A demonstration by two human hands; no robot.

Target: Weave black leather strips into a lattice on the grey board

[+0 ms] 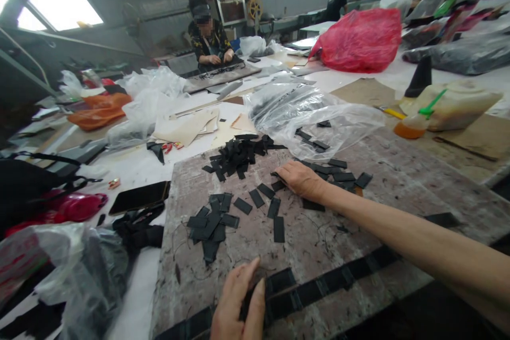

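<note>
At right fingers (284,171), black piece (278,186) (partly hidden)

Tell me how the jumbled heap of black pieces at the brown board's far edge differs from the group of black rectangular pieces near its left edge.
The jumbled heap of black pieces looks taller and denser; the group of black rectangular pieces lies flatter, showing clearer outlines. On the brown board, the heap sits farther back, the group nearer the left hand. Both contain small black pieces.

Board (414,180) lies bare beyond forearm (386,226) (pieces (213,226) block left).
</note>
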